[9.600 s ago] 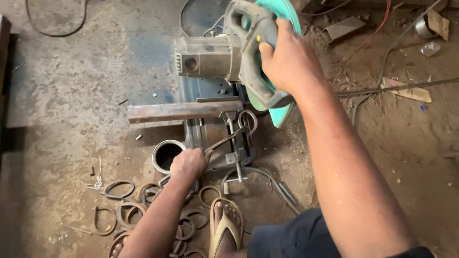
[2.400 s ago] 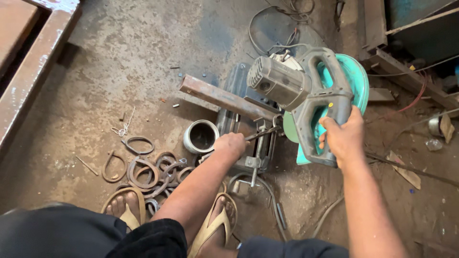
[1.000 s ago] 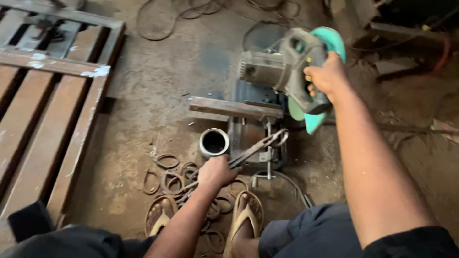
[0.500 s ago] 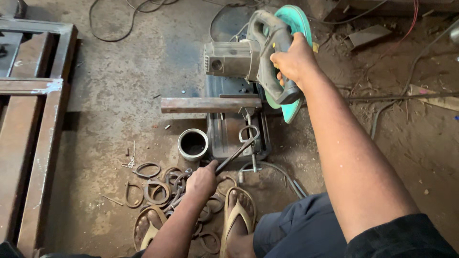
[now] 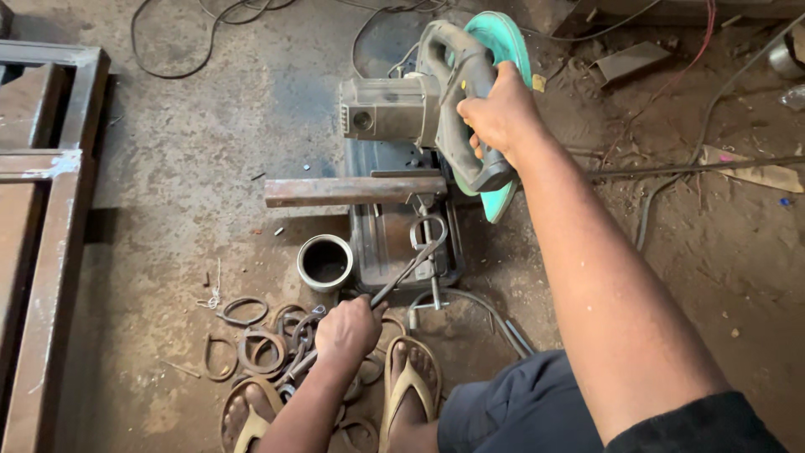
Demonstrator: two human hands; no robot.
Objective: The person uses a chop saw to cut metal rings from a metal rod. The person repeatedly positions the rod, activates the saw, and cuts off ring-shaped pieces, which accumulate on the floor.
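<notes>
A chop saw (image 5: 394, 109) with a grey motor and green blade guard (image 5: 503, 50) stands on the dirt floor. My right hand (image 5: 495, 113) grips its grey handle. A rusty steel bar (image 5: 352, 190) lies across the saw's base, clamped in the vise (image 5: 402, 243). My left hand (image 5: 348, 327) is closed on the thin metal vise crank handle (image 5: 411, 268), just below the base. A short cut ring of pipe (image 5: 325, 262) stands on end left of the base.
Several rusty cut metal rings (image 5: 260, 348) lie by my sandalled feet (image 5: 411, 386). A metal frame (image 5: 50, 168) lies along the left. Cables (image 5: 184, 50) and a long thin rod (image 5: 696, 166) run across the floor at top and right.
The view has shifted slightly; both hands keep their holds on the saw handle and the crank. The saw head stays raised above the bar.
</notes>
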